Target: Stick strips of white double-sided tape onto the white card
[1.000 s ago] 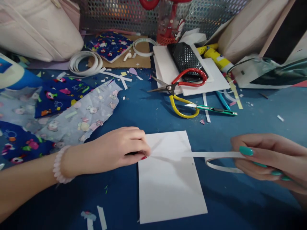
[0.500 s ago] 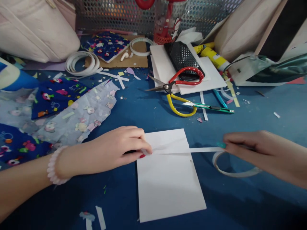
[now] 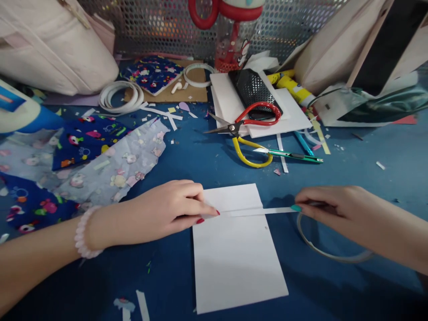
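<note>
A white rectangular card lies on the blue tabletop in front of me. Across its upper part runs a narrow strip of white double-sided tape, drawn out past the right edge. My left hand is at the card's left edge, fingers closed together, index fingertip and thumb on the tape's left end. The strip's other end is pinched between thumb and fingers of my right hand, off the card to the right. Below that hand the tape roll stands out as a thin ring, partly hidden by the hand.
Scissors and a green craft knife, blade exposed, lie beyond the card. Behind them a phone rests on white boards. Patterned paper spreads at left, near more tape rolls. A red-lidded cup stands at the back.
My right hand has come a little left, nearer the card, with the tape. My left index finger has stretched further right along the strip. The view has shifted slightly.
</note>
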The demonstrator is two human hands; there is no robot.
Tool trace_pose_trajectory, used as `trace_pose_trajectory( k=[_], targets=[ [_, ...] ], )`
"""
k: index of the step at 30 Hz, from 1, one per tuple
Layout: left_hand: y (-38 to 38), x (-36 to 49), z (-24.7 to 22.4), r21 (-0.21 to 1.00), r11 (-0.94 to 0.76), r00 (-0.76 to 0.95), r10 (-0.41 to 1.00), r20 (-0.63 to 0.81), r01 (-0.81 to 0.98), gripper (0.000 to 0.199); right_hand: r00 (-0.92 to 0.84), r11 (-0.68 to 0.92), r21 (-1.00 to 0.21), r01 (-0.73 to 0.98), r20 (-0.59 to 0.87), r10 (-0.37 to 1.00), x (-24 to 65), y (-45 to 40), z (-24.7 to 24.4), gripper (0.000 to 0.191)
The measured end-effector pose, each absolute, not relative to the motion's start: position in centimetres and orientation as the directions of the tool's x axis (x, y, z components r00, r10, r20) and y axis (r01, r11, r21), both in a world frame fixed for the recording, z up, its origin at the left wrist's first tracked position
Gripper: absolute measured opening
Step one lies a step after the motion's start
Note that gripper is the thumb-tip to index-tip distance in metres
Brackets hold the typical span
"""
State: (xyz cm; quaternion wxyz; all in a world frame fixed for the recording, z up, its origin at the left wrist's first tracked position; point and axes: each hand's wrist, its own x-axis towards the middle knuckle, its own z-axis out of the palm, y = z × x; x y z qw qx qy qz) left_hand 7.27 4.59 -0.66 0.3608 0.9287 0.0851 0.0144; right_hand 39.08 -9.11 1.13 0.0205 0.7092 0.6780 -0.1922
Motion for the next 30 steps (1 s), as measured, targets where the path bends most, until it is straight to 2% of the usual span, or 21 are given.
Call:
trace_pose_trajectory(
  k=[3, 7, 12, 17, 21, 25, 28, 30],
  targets=[
    [4.3, 7.4, -0.4, 0.589, -0.800, 0.991, 0.132, -0.012, 0.114, 0.034, -0.080, -0.007, -0.290, 0.957, -0.286, 0.955, 38.8, -8.9, 1.0, 0.034],
    [3.8, 7.5, -0.5, 0.438, -0.895, 0.995, 0.102, 0.023, 0.082, 0.039, -0.129, 0.069, -0.294, 0.953, -0.190, 0.973, 38.6, -9.0, 0.5, 0.037],
    [3.6, 7.5, -0.9, 0.337, -0.939, 0.994, 0.092, 0.054, 0.068, 0.041, -0.140, 0.088, -0.306, 0.948, -0.151, 0.979, 38.7, -9.2, 0.1, 0.033],
    [3.6, 7.4, -1.0, 0.260, -0.965, 0.995, 0.043, 0.085, 0.020, 0.036, -0.185, 0.151, -0.243, 0.958, -0.121, 0.975, 38.5, -9.2, 0.2, 0.035],
    [3.5, 7.6, -1.0, 0.180, -0.983, 0.993, -0.006, 0.117, -0.027, 0.032, -0.225, 0.220, -0.196, 0.956, -0.002, 0.974, 36.7, -9.4, 0.1, 0.030],
    [3.3, 7.8, -0.7, 0.079, -0.994, 0.984, -0.068, 0.164, -0.082, 0.026, -0.272, 0.266, -0.298, 0.917, 0.023, 0.962, 34.3, -8.7, 0.2, 0.022],
    [3.3, 7.6, -0.2, 0.017, -0.992, 0.976, -0.118, 0.182, -0.123, 0.023, -0.293, 0.250, -0.393, 0.885, -0.053, 0.955, 33.1, -7.4, 0.4, 0.019],
    [3.2, 7.4, 0.0, 0.020, -0.991, 0.975, -0.129, 0.183, -0.135, 0.022, -0.308, 0.221, -0.451, 0.865, -0.128, 0.943, 32.6, -6.5, 0.7, 0.015]
  ],
)
